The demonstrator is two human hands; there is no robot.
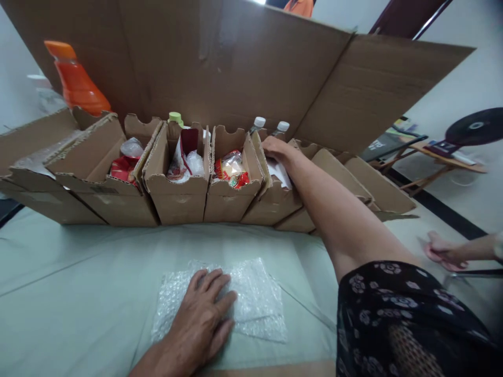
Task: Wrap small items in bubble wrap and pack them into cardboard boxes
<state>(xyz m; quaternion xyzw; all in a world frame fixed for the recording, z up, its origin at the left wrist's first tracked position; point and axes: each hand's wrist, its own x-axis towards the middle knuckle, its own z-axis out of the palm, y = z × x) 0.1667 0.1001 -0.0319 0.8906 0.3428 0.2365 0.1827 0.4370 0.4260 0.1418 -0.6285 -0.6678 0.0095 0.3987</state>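
Note:
My left hand [204, 309] lies flat, fingers apart, on a sheet of bubble wrap [259, 298] spread on the pale green cloth. My right hand [277, 149] reaches into a cardboard compartment [271, 201] to the right of the middle of a row of boxes, its fingers curled down onto white wrapped material [281, 173]. What the fingers hold is hidden. Two white-capped bottles [271, 125] stand just behind that hand.
The other compartments hold a red packet [123, 167], white and red bags [184, 159] and a snack packet [231, 170]. An orange bottle [76, 81] stands at the back left. A large cardboard flap [236, 57] rises behind. Another person's hand [444, 251] rests at right, near a low table [432, 154].

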